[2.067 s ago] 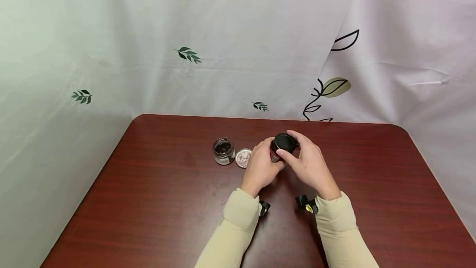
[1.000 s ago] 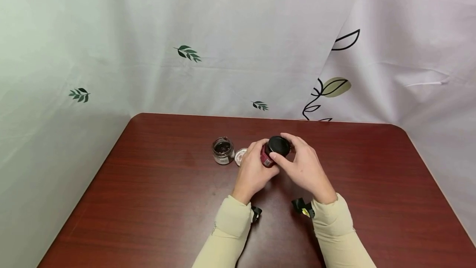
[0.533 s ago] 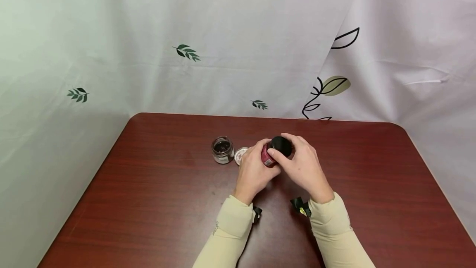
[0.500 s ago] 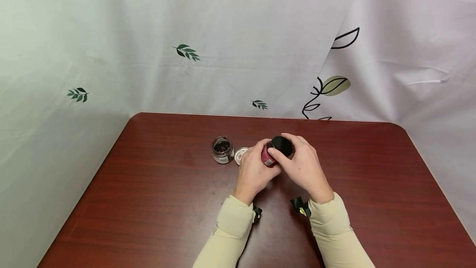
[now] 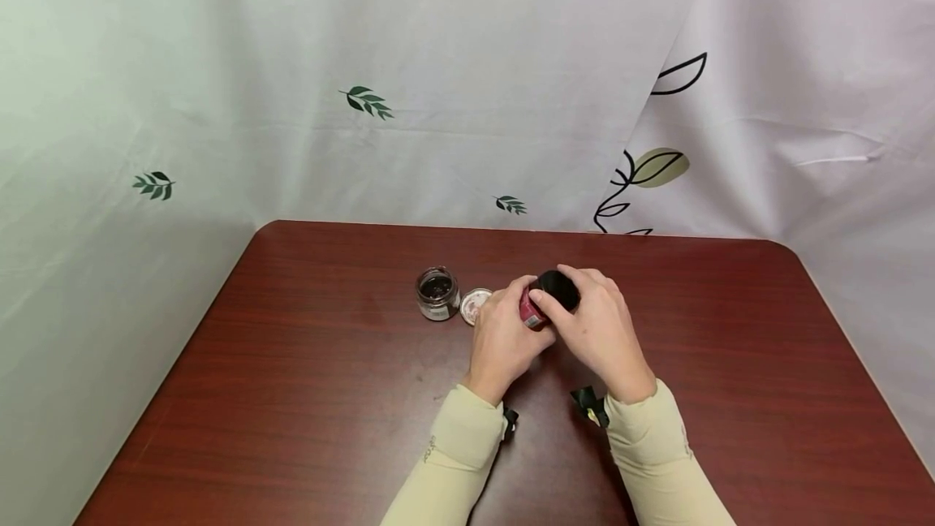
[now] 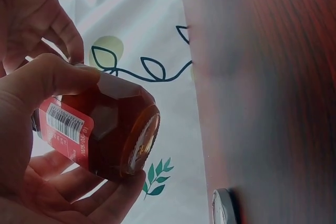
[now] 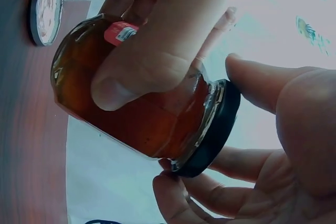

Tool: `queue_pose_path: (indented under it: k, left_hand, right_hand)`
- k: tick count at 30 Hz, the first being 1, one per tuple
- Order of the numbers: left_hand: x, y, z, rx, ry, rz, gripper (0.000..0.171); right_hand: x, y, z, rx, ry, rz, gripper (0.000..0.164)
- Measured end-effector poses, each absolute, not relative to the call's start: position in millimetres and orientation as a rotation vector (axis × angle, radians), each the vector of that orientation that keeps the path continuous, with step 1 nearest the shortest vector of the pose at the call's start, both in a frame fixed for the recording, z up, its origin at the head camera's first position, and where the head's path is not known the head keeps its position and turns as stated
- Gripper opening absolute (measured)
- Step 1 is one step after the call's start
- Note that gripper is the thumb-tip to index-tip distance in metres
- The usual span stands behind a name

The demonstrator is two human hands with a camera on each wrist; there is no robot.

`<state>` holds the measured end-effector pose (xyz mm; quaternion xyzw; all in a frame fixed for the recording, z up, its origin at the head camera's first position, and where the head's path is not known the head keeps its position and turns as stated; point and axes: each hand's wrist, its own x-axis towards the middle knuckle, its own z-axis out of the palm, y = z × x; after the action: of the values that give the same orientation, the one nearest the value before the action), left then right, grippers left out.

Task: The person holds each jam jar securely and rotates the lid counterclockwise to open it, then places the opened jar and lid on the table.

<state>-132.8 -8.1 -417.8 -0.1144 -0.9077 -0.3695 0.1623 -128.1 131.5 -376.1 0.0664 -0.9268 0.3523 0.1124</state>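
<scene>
A jar (image 5: 532,313) of amber contents, with a red barcode label and a black lid (image 5: 561,289), is held tilted above the table. My left hand (image 5: 504,339) grips the jar's body, its thumb across the glass in the right wrist view. My right hand (image 5: 602,335) holds the lid's rim between thumb and fingers. In the right wrist view the black lid (image 7: 212,135) sits on the jar's mouth. The left wrist view shows the jar's base (image 6: 144,142) pointing right. To the left of my hands stand an uncovered glass jar (image 5: 437,311) with dark contents and an upturned lid (image 5: 475,306).
A red-brown wooden table (image 5: 292,396) lies beneath both hands. Behind it hangs a pale curtain (image 5: 453,55) with leaf prints. Black straps (image 5: 590,406) show at the wrists.
Both hands and the jar first shifted left, then slightly back to the right. The jar has tipped further, its lid turning toward the right. The uncovered jar has stayed put.
</scene>
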Motion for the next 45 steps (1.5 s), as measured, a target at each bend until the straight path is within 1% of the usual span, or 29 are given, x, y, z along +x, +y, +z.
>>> queue_pose_path:
  k: [16,24,33,45]
  left_hand:
    - [-131.0,-4.9,-418.4,-0.33,-2.591,-1.008,0.058]
    - [-130.3,-5.5,-418.4,-0.337,-2.64,-0.954,0.06]
    - [-130.7,-8.4,-418.9,-0.334,-2.646,-0.945,0.058]
    - [-130.6,-10.0,-418.9,-0.332,-2.656,-0.954,0.058]
  right_hand:
    - [-125.4,128.9,-375.8,0.191,-2.701,0.968,0.058]
    - [-123.6,130.6,-375.0,0.203,-2.717,0.946,0.053]
    - [-125.6,130.5,-374.5,0.275,-2.741,0.921,0.048]
    - [-126.5,131.0,-374.2,0.335,-2.742,0.9,0.048]
